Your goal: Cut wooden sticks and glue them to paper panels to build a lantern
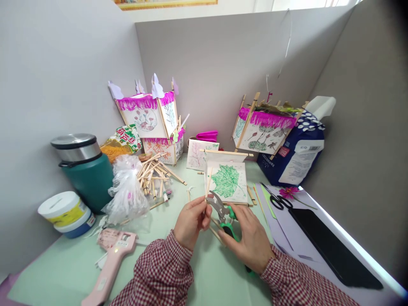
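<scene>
My left hand (193, 221) pinches a thin wooden stick (208, 182) that points upward. In my right hand (250, 238) are green-handled pruning shears (230, 225), their curved metal blades parted close to the stick and my left fingertips. Below the hands, another thin stick (216, 234) slants down between them. Just beyond the shears stands a small paper-and-stick frame with a green leaf drawing (227, 180); a stick (226, 152) lies across its top.
At left are a pink glue gun (111, 263), a white tub (65, 208), a teal flask (89, 178), a plastic bag (126, 191) and several sticks (156, 172). Paper lanterns (146, 117) stand behind. Black scissors (277, 200) and a black slab (334, 246) lie right.
</scene>
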A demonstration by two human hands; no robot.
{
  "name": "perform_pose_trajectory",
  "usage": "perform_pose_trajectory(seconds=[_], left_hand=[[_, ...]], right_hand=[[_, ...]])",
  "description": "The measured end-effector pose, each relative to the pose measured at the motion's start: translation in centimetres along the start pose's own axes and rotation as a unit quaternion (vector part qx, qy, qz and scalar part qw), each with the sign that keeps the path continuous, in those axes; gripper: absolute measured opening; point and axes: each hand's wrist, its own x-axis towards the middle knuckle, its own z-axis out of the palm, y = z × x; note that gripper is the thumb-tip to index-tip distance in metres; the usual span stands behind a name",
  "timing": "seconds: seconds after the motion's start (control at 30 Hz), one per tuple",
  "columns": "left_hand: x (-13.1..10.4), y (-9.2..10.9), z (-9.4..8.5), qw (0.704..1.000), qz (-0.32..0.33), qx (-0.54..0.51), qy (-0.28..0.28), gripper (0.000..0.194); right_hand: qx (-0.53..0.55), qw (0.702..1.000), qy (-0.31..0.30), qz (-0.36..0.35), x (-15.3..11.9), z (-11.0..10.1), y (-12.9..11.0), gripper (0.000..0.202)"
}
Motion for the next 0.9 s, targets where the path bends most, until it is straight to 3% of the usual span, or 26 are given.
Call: perform_pose_trajectory(seconds=[0.23,0.9], left_hand=[[0.18,-0.23,0.03,0.998,0.011,0.054,0.036,0.037],[-0.13,-0.17,0.06,0.992,0.010,0.123,0.000,0.039]], right_hand=[[0.056,0.998,-0.024,0.024,-0.14,0.09,0.72,0.025],[0.068,0.989,-0.054,0.119,-0.07,-0.24,0.61,0.033]])
